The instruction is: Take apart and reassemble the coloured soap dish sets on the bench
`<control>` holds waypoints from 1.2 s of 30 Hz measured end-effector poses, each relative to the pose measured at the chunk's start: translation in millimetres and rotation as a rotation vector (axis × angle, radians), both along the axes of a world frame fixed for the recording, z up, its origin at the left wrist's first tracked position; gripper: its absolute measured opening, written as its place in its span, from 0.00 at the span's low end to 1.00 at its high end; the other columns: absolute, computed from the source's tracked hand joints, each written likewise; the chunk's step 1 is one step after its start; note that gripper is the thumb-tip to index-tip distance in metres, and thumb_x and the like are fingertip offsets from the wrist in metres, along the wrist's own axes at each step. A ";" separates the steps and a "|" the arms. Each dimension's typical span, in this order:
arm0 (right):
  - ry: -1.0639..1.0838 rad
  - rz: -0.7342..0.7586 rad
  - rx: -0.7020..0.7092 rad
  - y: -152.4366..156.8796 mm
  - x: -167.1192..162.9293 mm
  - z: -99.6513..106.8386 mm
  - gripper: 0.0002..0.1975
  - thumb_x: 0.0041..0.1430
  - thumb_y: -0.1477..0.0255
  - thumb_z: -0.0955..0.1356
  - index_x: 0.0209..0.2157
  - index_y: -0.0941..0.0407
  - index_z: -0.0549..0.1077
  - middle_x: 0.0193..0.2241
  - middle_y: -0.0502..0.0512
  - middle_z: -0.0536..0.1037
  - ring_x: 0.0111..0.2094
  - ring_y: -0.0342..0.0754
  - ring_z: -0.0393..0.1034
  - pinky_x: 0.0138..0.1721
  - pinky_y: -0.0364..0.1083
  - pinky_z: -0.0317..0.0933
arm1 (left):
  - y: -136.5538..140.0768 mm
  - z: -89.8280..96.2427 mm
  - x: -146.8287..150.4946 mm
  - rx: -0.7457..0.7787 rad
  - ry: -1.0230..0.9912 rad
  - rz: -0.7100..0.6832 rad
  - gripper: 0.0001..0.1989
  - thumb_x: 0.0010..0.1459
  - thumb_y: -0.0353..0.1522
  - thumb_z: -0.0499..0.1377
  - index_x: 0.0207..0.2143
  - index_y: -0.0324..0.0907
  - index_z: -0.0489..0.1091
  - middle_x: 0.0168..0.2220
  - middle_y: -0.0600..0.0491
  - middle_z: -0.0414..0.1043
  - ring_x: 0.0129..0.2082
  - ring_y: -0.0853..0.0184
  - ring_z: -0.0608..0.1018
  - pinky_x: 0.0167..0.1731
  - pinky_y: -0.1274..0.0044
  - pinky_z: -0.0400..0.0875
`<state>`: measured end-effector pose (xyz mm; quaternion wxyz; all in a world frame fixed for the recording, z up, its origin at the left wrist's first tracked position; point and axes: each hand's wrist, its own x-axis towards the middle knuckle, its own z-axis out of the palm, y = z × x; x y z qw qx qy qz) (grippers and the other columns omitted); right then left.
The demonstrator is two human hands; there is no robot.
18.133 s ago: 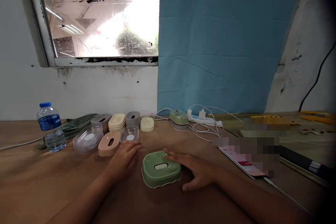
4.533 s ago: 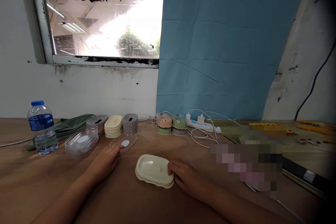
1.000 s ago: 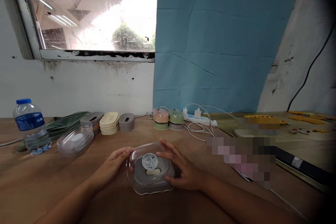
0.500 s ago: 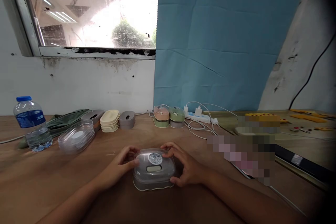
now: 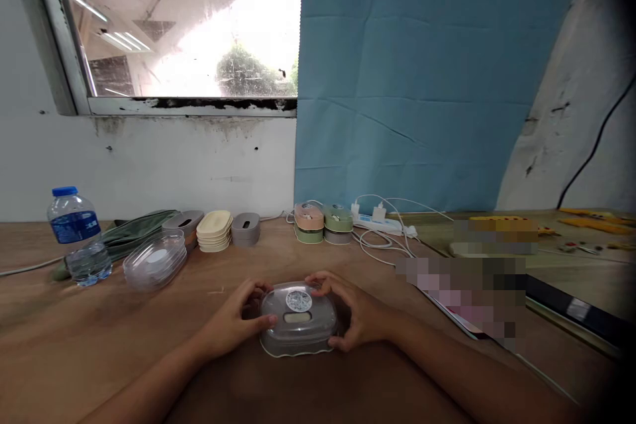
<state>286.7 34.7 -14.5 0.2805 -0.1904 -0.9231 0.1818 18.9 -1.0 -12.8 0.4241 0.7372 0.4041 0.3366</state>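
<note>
- Clear cover (image 5: 325, 311) over a gray box (image 5: 297, 344), round white label (image 5: 299, 301) on top, on the table (image 5: 233, 391) between both hands.
- Far left: water bottle (image 5: 74, 227), then a stack of clear covers (image 5: 152, 268) and a cream stack (image 5: 214, 232).
- Left hand (image 5: 232, 319): bent fingers and thumb gripping the cover's left end.
- Behind: two two-tone boxes, pink-green (image 5: 309, 218) and green-gray (image 5: 338, 220).
- Right hand (image 5: 364, 315): fingers and thumb gripping the right end.
- Beyond: power strip (image 5: 382, 226).

A clear, labelled lid (image 5: 299, 309) covers a grey box (image 5: 298, 347) flat on the table (image 5: 278, 262).
</note>
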 end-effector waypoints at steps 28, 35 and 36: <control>0.041 -0.007 -0.088 -5.9 -0.2 4.0 0.28 0.37 0.63 0.72 0.40 0.55 0.61 0.48 0.61 0.60 0.51 0.54 0.56 0.50 0.53 0.52 | 4.7 -3.6 -10.4 -0.024 -0.066 -0.155 0.31 0.43 0.32 0.63 0.51 0.45 0.57 0.48 0.49 0.65 0.48 0.63 0.67 0.49 0.70 0.60; -0.127 0.035 0.079 -11.9 -1.1 10.4 0.35 0.39 0.61 0.71 0.50 0.54 0.59 0.53 0.62 0.57 0.54 0.55 0.52 0.51 0.53 0.51 | 8.6 -0.3 -15.4 -0.032 -0.090 -0.199 0.30 0.39 0.29 0.66 0.47 0.43 0.61 0.51 0.48 0.62 0.49 0.61 0.66 0.49 0.68 0.60; -0.158 0.047 0.110 -11.9 -1.6 10.8 0.36 0.40 0.61 0.71 0.52 0.53 0.58 0.54 0.61 0.56 0.56 0.55 0.49 0.52 0.53 0.49 | 9.3 0.0 -16.2 -0.052 -0.100 -0.215 0.30 0.39 0.29 0.66 0.47 0.43 0.60 0.50 0.47 0.62 0.49 0.61 0.66 0.49 0.67 0.60</control>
